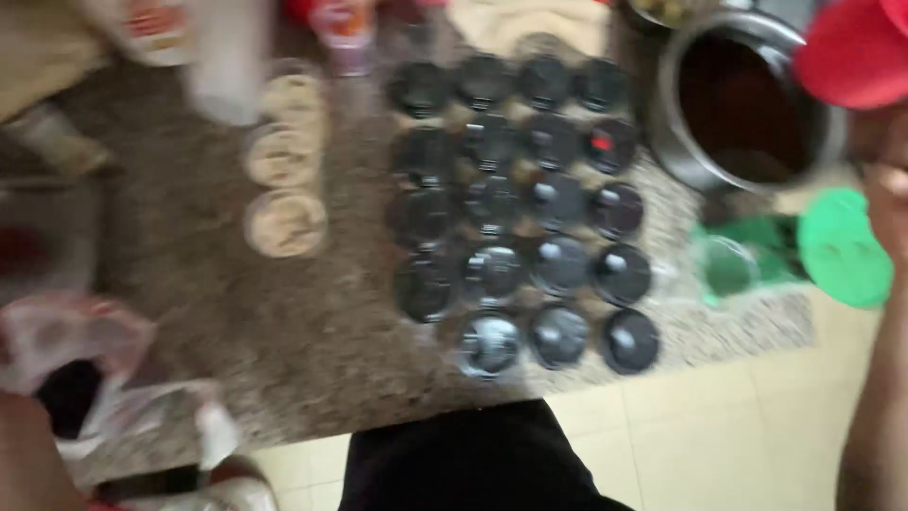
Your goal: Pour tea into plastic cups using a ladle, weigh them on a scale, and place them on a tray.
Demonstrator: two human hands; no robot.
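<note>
From my remote seat, I see a granite bench [312, 331] carrying rows of small black-lidded containers [525, 213] at centre, all apparently capped. At nine o'clock of them stand three open cups of pale filling [284, 161], still lidless. A large dark pot [747, 104] sits at two o'clock, a green lid [842, 248] at three. The left hand [38, 416], at eight o'clock, seems closed on crumpled clear plastic wrap [123, 378], though blur makes the grip uncertain. The right hand [889, 203], at three o'clock, is mostly cut off; I cannot tell its grip.
</note>
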